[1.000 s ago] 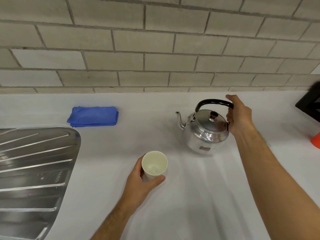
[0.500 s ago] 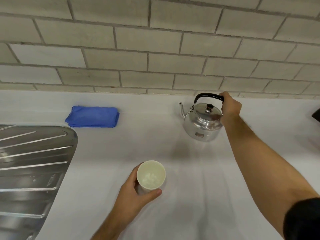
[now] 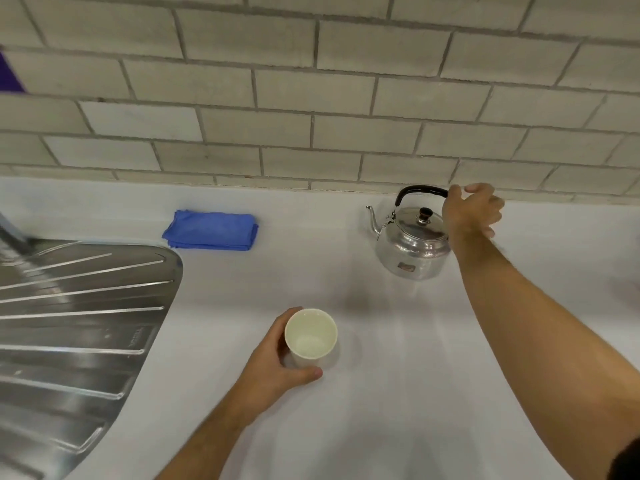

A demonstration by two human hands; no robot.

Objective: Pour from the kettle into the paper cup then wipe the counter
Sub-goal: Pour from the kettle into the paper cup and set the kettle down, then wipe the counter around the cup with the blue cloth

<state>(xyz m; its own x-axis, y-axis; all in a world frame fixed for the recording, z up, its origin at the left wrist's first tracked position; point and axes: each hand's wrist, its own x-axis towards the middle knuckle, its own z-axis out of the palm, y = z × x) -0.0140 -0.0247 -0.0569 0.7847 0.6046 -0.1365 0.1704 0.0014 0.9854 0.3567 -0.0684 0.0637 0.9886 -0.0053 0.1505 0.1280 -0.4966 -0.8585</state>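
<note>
1. Head camera view looked down on a white table (image 3: 381, 427) against a pale brick wall (image 3: 311, 98).
2. Left hand (image 3: 273, 368) was wrapped around a paper cup (image 3: 311, 336) standing upright near the front, thumb curled across its near side.
3. Right hand (image 3: 467, 211) was at the rear end of the black handle of a shiny metal kettle (image 3: 412, 244), fingers blurred and spread; whether it gripped cannot be told.
4. Kettle sat upright near the wall, spout pointing left.
5. Folded blue cloth (image 3: 211, 230) lay left of it, beside a steel sink drainboard (image 3: 69, 323).
</note>
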